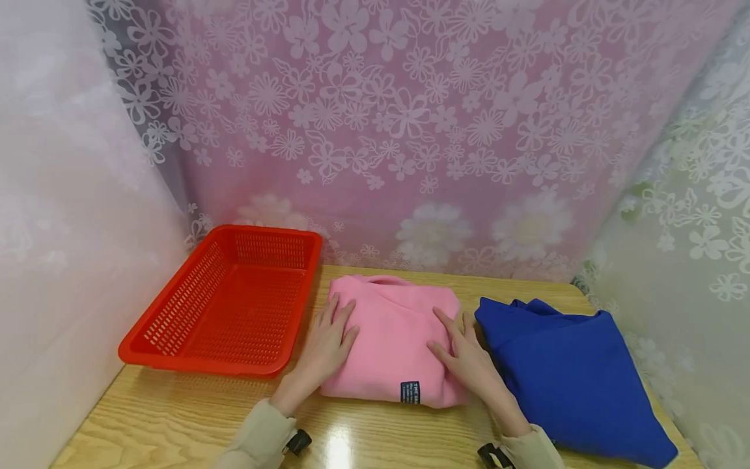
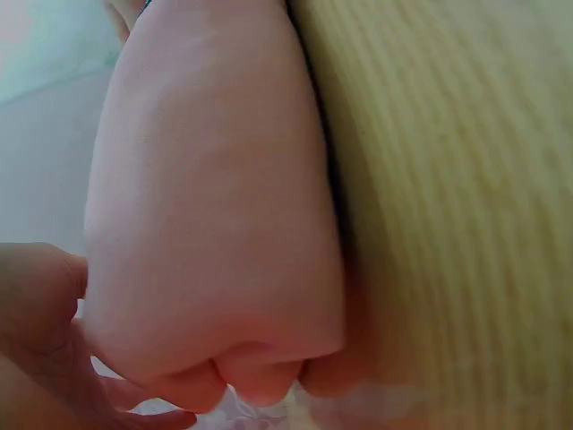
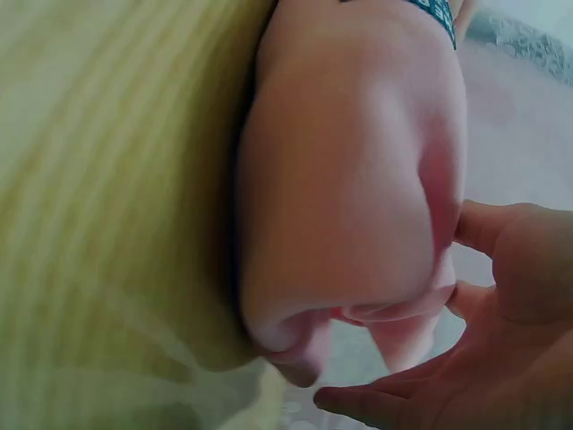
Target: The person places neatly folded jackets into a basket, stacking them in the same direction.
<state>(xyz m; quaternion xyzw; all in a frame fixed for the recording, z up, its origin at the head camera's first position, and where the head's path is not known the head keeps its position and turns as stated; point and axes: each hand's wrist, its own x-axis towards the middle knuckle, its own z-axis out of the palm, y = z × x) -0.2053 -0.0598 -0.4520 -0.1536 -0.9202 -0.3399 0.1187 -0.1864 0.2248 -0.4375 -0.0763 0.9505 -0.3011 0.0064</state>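
the pink folded garment (image 1: 389, 345) lies on the wooden table (image 1: 176, 417), somewhat below the centre of the frame, directly between my two hands. its outline is near to a square, only slightly longer across the frame than from bottom to top, so this longer direction runs from one hand to the other. my left hand (image 1: 324, 344) touches its left side, and my right hand (image 1: 471, 360) touches its right side; neither one is nearer, because both are already in contact with the cloth. the fingers of both hands are spread, pointing toward the upper part of the frame. the wrist views are dim and blurred, so i cannot tell if some fingertips also reach below the folded edges.

seen from my left hand, the garment lies to the right; seen from my right hand, it lies to the left. its dark label (image 1: 410, 392) is at the bottom edge, closer to my right hand. the red basket (image 1: 193, 365) stands at the left of the frame, beside my left hand, and the blue garment (image 1: 577, 378) lies at the lower right, beside my right hand.
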